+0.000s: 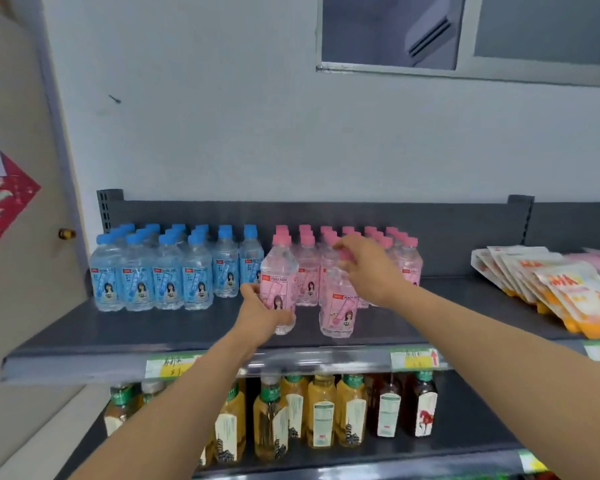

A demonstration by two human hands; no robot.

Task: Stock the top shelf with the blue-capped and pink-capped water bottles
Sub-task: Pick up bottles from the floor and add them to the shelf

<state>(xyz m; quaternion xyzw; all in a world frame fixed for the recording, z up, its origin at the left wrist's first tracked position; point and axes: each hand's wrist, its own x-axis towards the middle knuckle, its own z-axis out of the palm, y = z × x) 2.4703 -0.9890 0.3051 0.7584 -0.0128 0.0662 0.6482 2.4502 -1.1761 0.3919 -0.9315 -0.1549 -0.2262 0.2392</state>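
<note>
Head view: two pink-capped bottles stand upright at the front of the top shelf (84, 336), ahead of the pink rows (400, 252), with the blue rows (153, 282) to their left. The left hand (261, 314) grips the left bottle (279, 268) low round its body. The right hand (368, 270) pinches the right bottle (338, 304) by its cap. Whether either base is lifted off the board I cannot tell. To do this step well, push each bottle straight back until it meets the row behind, label forward and in line. The cap pinch gives little control, so move that one slowly to avoid tipping its neighbours
</note>
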